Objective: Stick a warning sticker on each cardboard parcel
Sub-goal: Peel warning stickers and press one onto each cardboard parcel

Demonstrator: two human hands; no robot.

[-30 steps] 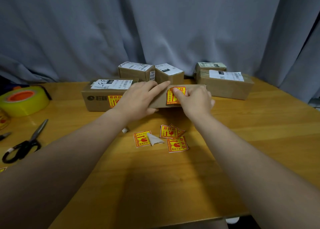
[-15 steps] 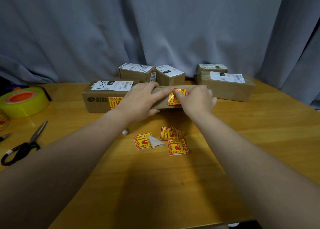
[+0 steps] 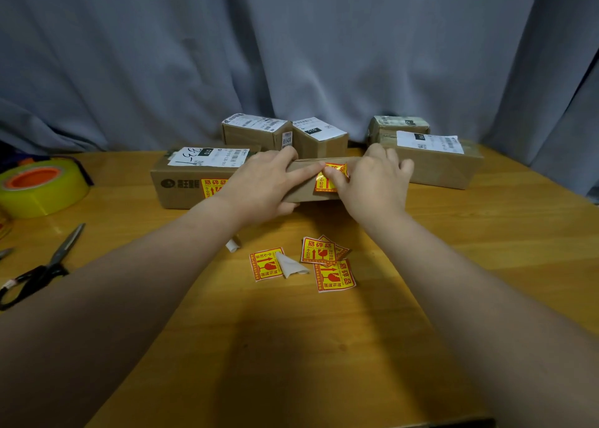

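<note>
Since a moment ago, your right hand (image 3: 372, 184) has been sliding onto the warning sticker (image 3: 330, 179), now covering its right part as the top curls over the parcel's edge. You are pressing that sticker against the long cardboard parcel (image 3: 303, 184), which is sitting toward the far edge of the worktop (image 3: 291, 346), near the middle. Your right grip is lying flat, fingers down on the sticker. Your left hand (image 3: 262, 186) is clasping the parcel's left end, forefinger stretched to the sticker. Loose stickers (image 3: 319, 251) are lying nearer you on the worktop.
</note>
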